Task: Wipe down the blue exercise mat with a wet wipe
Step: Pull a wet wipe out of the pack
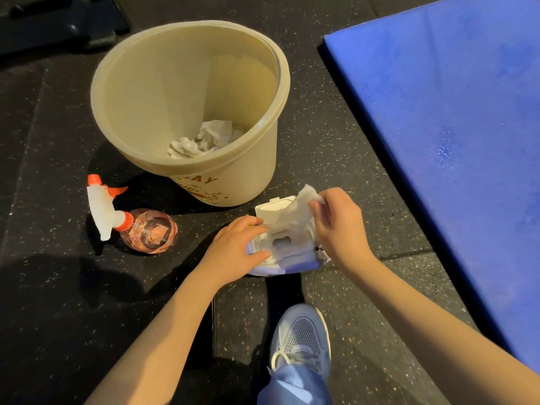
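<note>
The blue exercise mat lies on the dark floor at the right. A wet wipe pack with its white lid flipped open sits on the floor in front of me. My left hand presses on the pack's left side, fingers fairly straight. My right hand pinches a white wet wipe that comes partly out of the pack's opening, rising above it.
A beige bucket with crumpled white wipes inside stands just behind the pack. A pink spray bottle with an orange-white trigger lies on its side at the left. My light blue shoe is on the speckled floor below.
</note>
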A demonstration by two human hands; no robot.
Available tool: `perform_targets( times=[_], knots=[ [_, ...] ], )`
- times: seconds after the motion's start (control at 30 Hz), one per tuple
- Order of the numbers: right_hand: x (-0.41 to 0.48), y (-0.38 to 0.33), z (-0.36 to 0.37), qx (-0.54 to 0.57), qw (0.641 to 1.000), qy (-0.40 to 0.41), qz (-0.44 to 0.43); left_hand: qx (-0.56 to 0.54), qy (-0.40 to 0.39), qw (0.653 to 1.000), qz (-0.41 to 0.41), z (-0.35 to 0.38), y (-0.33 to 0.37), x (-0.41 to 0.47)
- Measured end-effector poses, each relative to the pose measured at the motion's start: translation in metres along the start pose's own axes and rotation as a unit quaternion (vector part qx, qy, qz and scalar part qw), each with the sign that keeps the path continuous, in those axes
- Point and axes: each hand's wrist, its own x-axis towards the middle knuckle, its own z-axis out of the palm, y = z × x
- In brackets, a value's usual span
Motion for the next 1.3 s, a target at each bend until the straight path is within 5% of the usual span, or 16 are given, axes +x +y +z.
perform_targets(
  times=[0.13, 0.3, 0.47, 0.63, 0.8, 1.0, 1.3],
  knots=[
    [0.004, 0.003, -0.009, -0.042, 0.997, -0.045, 0.036, -0.003, 0.006, 1.0, 0.007, -0.003, -0.003, 0.003],
    [-0.014, 0.029, 0.006, -0.222, 0.953, -0.193, -0.075, 0.102, 0.067, 0.991, -0.054, 0.007, 0.024, 0.016],
    [-0.022, 0.04, 0.006, -0.193, 0.963, -0.153, -0.108, 0.232, 0.099, 0.962, -0.107, 0.019, 0.039, 0.025],
    [-0.029, 0.045, 0.001, -0.151, 0.978, -0.124, -0.077, 0.278, 0.013, 0.957, -0.078, 0.01, 0.048, 0.044],
    [-0.036, 0.046, -0.009, -0.126, 0.986, -0.099, -0.041, 0.273, 0.097, 0.957, 0.001, 0.012, 0.052, 0.027],
    [-0.039, 0.051, -0.013, -0.148, 0.981, -0.122, -0.028, 0.231, 0.112, 0.961, 0.104, 0.041, 0.027, -0.017],
    [-0.019, 0.029, -0.037, -0.218, 0.949, -0.228, 0.022, 0.319, 0.004, 0.947, 0.034, 0.032, 0.049, -0.016]
  ],
)
